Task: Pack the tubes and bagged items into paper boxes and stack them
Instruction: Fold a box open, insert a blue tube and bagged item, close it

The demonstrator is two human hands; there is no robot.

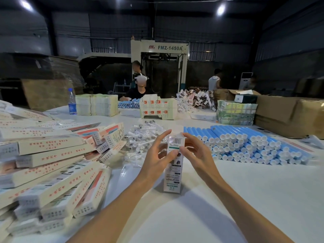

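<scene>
Printed paper box point(172, 165), seemingly matt; smooth white table point(245, 190).

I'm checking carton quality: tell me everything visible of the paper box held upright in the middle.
The paper box is a tall, narrow white carton of thin card, standing upright on its lower end on the white table. A barcode sits near its top, a green stripe below it, then black print panels; the bottom lettering reads upside down. The left hand and right hand grip its upper part from either side, thumbs on the front.
</scene>
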